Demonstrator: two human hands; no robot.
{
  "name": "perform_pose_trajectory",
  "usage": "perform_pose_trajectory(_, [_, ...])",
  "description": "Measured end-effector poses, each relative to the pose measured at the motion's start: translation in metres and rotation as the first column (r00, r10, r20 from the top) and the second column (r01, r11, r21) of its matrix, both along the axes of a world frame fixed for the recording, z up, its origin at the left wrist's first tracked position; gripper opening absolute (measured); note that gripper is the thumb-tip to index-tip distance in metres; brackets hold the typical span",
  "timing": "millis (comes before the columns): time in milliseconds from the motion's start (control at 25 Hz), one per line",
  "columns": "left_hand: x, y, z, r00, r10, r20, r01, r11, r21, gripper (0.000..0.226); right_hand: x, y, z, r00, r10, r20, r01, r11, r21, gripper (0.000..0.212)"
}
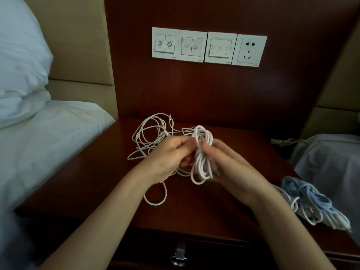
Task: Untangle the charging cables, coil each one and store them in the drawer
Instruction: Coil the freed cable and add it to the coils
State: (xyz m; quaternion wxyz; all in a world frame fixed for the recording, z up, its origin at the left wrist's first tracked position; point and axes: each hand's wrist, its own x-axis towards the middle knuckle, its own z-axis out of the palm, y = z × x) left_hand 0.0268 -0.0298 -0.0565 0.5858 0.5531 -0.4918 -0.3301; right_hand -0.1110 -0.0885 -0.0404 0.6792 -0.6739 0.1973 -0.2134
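Observation:
Above the dark wooden nightstand (101,172) both hands hold a coiled white cable (202,152). My right hand (229,168) grips the coil from the right, thumb across its middle. My left hand (167,154) pinches the cable at the coil's left side. A loose tangle of thin white cables (150,137) lies behind and left of my left hand, with one loop (157,199) trailing toward the front. A bundle of light blue and white coiled cables (309,201) lies at the nightstand's right front edge. The drawer (194,252) below is closed, its metal handle (179,254) visible.
A bed with white sheet (39,149) and pillow (19,65) borders the left side. Another bed (331,158) sits at the right. A wall panel of switches (194,45) and a socket (249,50) is mounted behind the nightstand.

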Motion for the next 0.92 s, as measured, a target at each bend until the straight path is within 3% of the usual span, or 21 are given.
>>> perform_pose_trajectory(40, [0.001,0.0,0.001,1.0,-0.027,-0.014,0.026,1.0,-0.016,0.032,-0.001,0.0,0.001,0.998,0.03,0.048,-0.034,0.996,0.087,0.043])
perform_pose_trajectory(120, [0.0,0.001,0.004,0.995,-0.032,0.099,0.035,0.999,-0.029,0.029,0.001,0.001,-0.002,0.993,0.057,0.102,-0.072,0.985,0.159,0.038])
perform_pose_trajectory(280, [0.001,0.005,0.008,0.941,0.049,0.334,-0.057,0.998,0.014,0.03,0.012,0.002,-0.012,0.99,-0.089,0.111,0.061,0.971,0.231,0.031])
perform_pose_trajectory(520, [0.003,0.008,0.012,0.803,0.158,0.575,-0.237,0.969,0.065,0.01,0.02,0.003,-0.021,0.978,-0.207,0.006,0.207,0.978,-0.005,0.023])
perform_pose_trajectory(600, [0.005,0.012,0.013,0.852,0.105,0.513,-0.203,0.969,0.138,0.009,0.022,0.005,-0.021,0.965,-0.263,-0.017,0.26,0.96,-0.1,0.022])
perform_pose_trajectory(720, [0.008,0.02,0.018,0.969,0.018,0.245,-0.074,0.972,0.222,0.008,0.024,0.004,-0.021,0.945,-0.328,-0.005,0.323,0.932,-0.166,0.025])
perform_pose_trajectory(800, [0.012,0.024,0.023,0.991,-0.037,0.127,0.009,0.976,0.218,0.011,0.023,0.002,-0.021,0.935,-0.355,0.014,0.354,0.924,-0.143,0.025])
perform_pose_trajectory(920, [0.017,0.026,0.022,0.979,-0.158,-0.133,0.175,0.975,0.135,0.038,0.018,-0.003,-0.021,0.944,-0.327,0.045,0.329,0.944,-0.032,0.026])
